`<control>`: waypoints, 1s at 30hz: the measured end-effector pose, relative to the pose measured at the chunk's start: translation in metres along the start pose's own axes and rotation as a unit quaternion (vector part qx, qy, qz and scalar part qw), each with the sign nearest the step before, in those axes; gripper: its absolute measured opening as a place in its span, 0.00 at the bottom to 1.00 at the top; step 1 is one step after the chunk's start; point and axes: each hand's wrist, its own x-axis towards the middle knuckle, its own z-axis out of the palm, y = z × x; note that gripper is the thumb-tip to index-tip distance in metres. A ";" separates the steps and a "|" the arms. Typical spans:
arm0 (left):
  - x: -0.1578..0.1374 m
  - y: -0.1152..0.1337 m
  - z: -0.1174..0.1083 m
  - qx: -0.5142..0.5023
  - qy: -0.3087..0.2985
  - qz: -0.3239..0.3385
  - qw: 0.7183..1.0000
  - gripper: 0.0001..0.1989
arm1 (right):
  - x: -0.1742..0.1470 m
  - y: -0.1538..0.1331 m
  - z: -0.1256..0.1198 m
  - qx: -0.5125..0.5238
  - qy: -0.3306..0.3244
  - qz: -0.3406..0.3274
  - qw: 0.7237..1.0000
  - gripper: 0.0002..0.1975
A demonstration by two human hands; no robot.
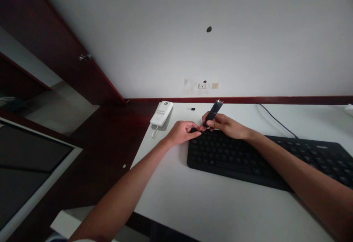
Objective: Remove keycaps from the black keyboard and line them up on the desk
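A black keyboard [228,161] lies on the white table. At its upper left corner, the thumb and fingers of my left hand [184,133] are drawn together in a pinch; what is between them is too small to make out. My right hand [223,124] grips a black stick-shaped tool [214,112] with a shiny upper end. The tool slants upward to the right, and its lower end is down by my left fingertips at the keyboard's top row. Beyond my hands sits a small black piece [193,109], possibly a keycap or cap.
A white power bank [162,113] with a short looped cable lies at the table's left edge [141,143]. The keyboard cable [278,121] runs to the back. Behind the table, the wall carries sockets [209,86]. A dark red door [68,47] stands at left.
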 end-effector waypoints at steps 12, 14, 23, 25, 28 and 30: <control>0.005 -0.004 -0.002 -0.003 -0.008 -0.004 1.000 0.17 | -0.001 -0.028 0.024 -0.190 0.065 0.016 0.980 0.13; 0.005 -0.005 -0.003 0.011 -0.004 -0.007 1.000 0.17 | -0.001 -0.034 0.028 -0.233 0.070 0.028 0.970 0.12; 0.006 -0.010 -0.004 0.031 -0.008 0.012 0.999 0.17 | 0.010 -0.048 0.042 -0.356 0.095 0.071 0.927 0.09; 0.006 -0.011 -0.004 0.029 -0.009 0.015 0.999 0.17 | 0.012 -0.050 0.044 -0.371 0.094 0.074 0.921 0.09; 0.006 -0.012 -0.004 0.029 -0.008 0.015 0.999 0.17 | 0.013 -0.053 0.046 -0.394 0.091 0.077 0.911 0.09; 0.006 -0.012 -0.004 0.033 -0.010 0.012 0.999 0.17 | 0.013 -0.055 0.048 -0.413 0.087 0.081 0.903 0.09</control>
